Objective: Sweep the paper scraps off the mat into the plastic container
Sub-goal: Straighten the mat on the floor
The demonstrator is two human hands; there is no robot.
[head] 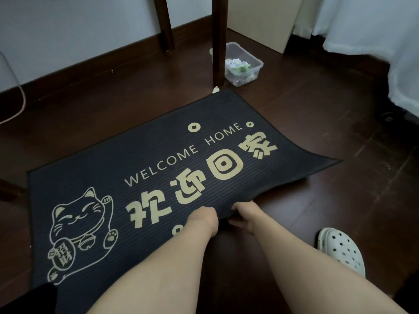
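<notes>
Mat (140,177): dark, on the floor, no scraps visible on it, near edge raised. Plastic container (254,74): behind a desk leg (218,41), holding paper scraps (235,64). Hands: left (201,217) and right (243,214) both gripped the raised edge. Stray scrap (215,89): floor, far corner. Task judged nearly finished.

A dark wooden floor (306,114) runs up to a white wall (79,30) with a dark baseboard (102,62). Two dark wooden legs stand on it, one back by the wall (164,21) and one nearer (218,41). A pale cable (19,96) loops down at the far left. A beige panel (260,19) stands in the corner beside hanging white cloth (374,41) with a small castor (388,118) under its hem, and a white perforated clog (340,248) rests on the floor at the lower right.
</notes>
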